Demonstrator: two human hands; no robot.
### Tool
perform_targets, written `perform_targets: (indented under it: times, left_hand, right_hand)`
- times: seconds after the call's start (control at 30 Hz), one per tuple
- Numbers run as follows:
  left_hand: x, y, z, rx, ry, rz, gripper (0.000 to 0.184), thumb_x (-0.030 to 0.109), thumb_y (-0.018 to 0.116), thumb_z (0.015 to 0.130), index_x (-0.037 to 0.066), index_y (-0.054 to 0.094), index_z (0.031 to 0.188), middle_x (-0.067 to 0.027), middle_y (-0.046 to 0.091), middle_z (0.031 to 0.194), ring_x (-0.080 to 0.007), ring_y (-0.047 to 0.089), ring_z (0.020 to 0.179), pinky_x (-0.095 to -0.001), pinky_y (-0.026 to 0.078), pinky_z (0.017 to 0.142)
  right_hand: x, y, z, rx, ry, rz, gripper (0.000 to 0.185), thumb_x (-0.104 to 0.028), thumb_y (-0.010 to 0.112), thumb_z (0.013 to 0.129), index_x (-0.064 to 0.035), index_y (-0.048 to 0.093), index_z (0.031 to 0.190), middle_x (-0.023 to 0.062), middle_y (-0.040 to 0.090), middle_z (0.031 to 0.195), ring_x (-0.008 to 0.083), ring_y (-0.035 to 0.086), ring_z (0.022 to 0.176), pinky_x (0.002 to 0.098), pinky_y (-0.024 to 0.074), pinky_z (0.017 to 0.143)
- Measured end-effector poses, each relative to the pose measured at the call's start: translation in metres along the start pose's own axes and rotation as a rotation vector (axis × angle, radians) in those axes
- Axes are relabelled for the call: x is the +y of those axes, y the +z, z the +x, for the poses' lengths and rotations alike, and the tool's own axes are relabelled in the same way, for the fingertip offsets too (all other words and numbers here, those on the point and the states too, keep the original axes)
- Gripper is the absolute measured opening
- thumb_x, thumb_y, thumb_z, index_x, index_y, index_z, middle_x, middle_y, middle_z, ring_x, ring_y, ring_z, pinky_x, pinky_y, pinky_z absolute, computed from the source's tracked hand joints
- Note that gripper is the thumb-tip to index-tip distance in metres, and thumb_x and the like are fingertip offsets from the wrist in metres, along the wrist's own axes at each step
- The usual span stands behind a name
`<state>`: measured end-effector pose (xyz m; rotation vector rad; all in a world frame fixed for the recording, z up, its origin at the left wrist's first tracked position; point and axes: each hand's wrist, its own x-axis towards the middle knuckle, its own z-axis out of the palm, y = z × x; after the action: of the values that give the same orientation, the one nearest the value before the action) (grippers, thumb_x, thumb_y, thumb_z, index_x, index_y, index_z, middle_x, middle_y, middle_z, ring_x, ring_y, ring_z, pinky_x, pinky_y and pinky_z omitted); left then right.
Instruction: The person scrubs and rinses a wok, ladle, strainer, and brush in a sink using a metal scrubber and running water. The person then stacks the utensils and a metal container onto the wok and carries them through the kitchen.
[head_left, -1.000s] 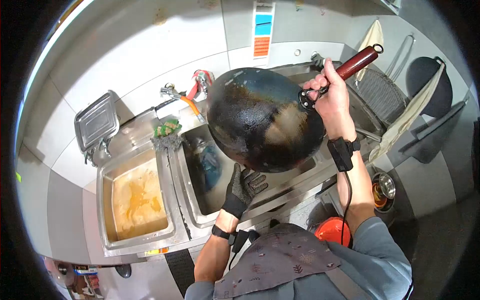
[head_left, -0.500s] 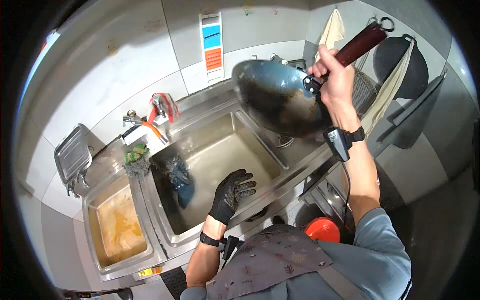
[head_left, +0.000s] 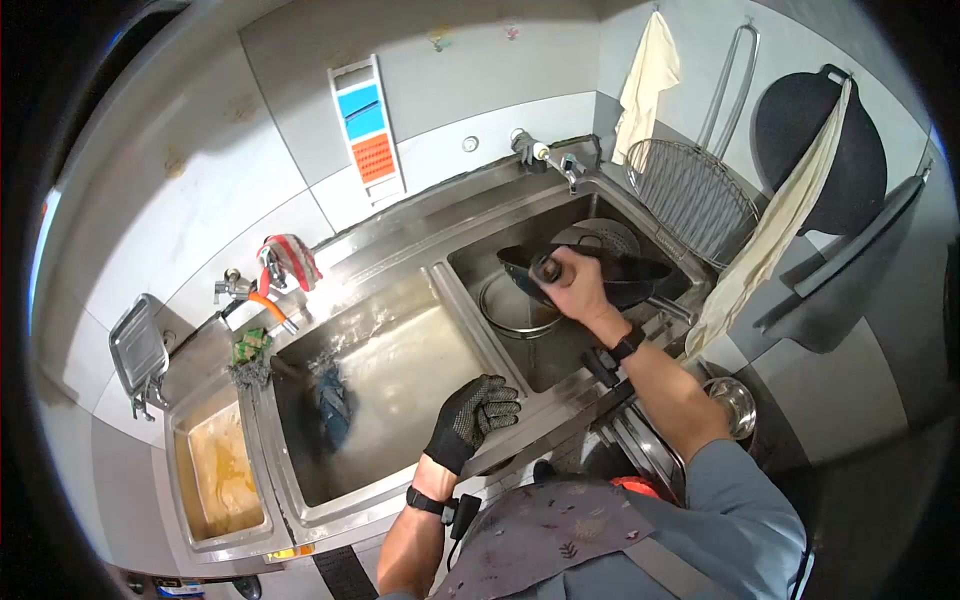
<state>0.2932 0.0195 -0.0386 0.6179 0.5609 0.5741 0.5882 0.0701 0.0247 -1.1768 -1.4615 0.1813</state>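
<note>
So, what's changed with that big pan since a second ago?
The right hand has carried the wok rightward and lowered it to the right-hand basin; whether it rests there is unclear. The hand still grips its handle. The gloved left hand, empty, stays near the front edge of the middle basin, and the blue item stays inside.

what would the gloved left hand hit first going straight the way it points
Probably the metal sink divider, up and right of the left hand in the picture; depth is unclear, so it might pass above.
</note>
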Motion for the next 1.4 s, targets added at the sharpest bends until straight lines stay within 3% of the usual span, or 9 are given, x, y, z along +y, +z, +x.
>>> perform_targets:
  times: [0.17,0.47,0.57,0.87,0.93,1.07,1.13,1.23,1.4]
  left_hand:
    - [-0.014,0.003,0.020,-0.053,-0.042,-0.070,0.042,0.035,0.045,0.109,-0.001,0.059,0.126,-0.0177,0.070,0.111,-0.0319,0.070,0.097,-0.0449,0.059,0.086]
    - [-0.005,0.021,0.025,-0.047,0.106,-0.021,0.038,0.032,0.047,0.108,0.002,0.056,0.130,-0.0168,0.067,0.113,-0.0296,0.069,0.103,-0.0438,0.060,0.088]
    - [-0.003,0.034,0.010,0.130,0.379,0.442,0.042,0.025,0.056,0.105,-0.002,0.050,0.136,-0.0190,0.064,0.117,-0.0305,0.067,0.105,-0.0440,0.059,0.090]
    - [-0.020,-0.007,0.030,0.101,0.279,0.559,0.055,0.003,0.072,0.089,-0.009,0.050,0.138,-0.0175,0.065,0.116,-0.0267,0.069,0.100,-0.0376,0.061,0.085]
    - [-0.012,0.009,0.023,0.199,0.326,0.567,0.035,0.001,0.077,0.080,-0.001,0.069,0.114,-0.0052,0.071,0.108,-0.0188,0.067,0.098,-0.0351,0.055,0.088]
    - [-0.008,0.010,0.029,0.264,0.282,0.479,0.051,0.003,0.076,0.084,-0.007,0.058,0.131,-0.0149,0.070,0.110,-0.0191,0.069,0.097,-0.0320,0.058,0.081]
    - [-0.003,0.011,0.030,0.317,0.467,1.136,0.042,0.004,0.074,0.086,-0.006,0.064,0.126,-0.0131,0.073,0.107,-0.0158,0.070,0.092,-0.0310,0.057,0.079]
    - [0.005,0.022,0.025,0.354,0.325,0.908,0.035,0.003,0.074,0.086,-0.005,0.068,0.120,-0.0110,0.075,0.103,-0.0159,0.071,0.088,-0.0307,0.058,0.079]
    - [-0.013,-0.017,0.030,0.376,0.232,0.654,0.031,0.005,0.068,0.091,-0.007,0.067,0.120,-0.0124,0.075,0.101,-0.0175,0.073,0.085,-0.0314,0.060,0.076]
  right_hand:
    - [0.032,0.006,-0.029,-0.310,-0.121,-0.239,0.021,-0.005,0.076,0.070,-0.0059,0.060,0.085,0.0118,0.061,0.081,0.0365,0.061,0.084,0.0464,0.0479,0.071]
    - [0.049,0.025,-0.058,-0.727,0.031,-0.613,0.042,0.000,0.065,0.080,-0.0048,0.066,0.122,0.0159,0.066,0.114,0.0357,0.061,0.109,0.0447,0.0504,0.095]
    - [0.044,0.018,-0.066,-0.762,-0.023,-0.605,0.034,-0.003,0.059,0.086,-0.0063,0.066,0.119,0.0186,0.067,0.110,0.0392,0.063,0.106,0.0486,0.0529,0.091]
    - [0.057,-0.074,0.092,-0.529,0.096,-0.854,0.028,-0.026,0.062,0.089,-0.0058,0.070,0.106,0.0192,0.070,0.104,0.0391,0.065,0.103,0.0500,0.0521,0.088]
    - [0.058,-0.089,0.142,-0.453,0.104,-0.986,0.029,-0.028,0.061,0.090,-0.0028,0.069,0.101,0.0202,0.070,0.099,0.0411,0.066,0.098,0.0516,0.0519,0.086]
    - [0.099,-0.091,0.202,-0.410,0.154,-1.058,0.029,-0.028,0.062,0.090,0.0000,0.068,0.094,0.0222,0.071,0.091,0.0434,0.068,0.091,0.0539,0.0530,0.081]
    - [0.124,-0.089,0.216,-0.455,0.187,-1.088,0.027,-0.026,0.063,0.089,0.0000,0.068,0.091,0.0226,0.071,0.089,0.0433,0.069,0.089,0.0540,0.0537,0.080]
    - [0.154,-0.094,0.231,-0.608,0.035,-1.220,0.018,-0.010,0.057,0.092,-0.0012,0.072,0.094,0.0221,0.073,0.095,0.0402,0.071,0.091,0.0502,0.0568,0.080]
    - [0.186,-0.127,0.244,-0.652,-0.141,-1.089,0.016,-0.021,0.063,0.092,-0.0045,0.065,0.091,0.0191,0.069,0.086,0.0399,0.068,0.087,0.0517,0.0518,0.075]
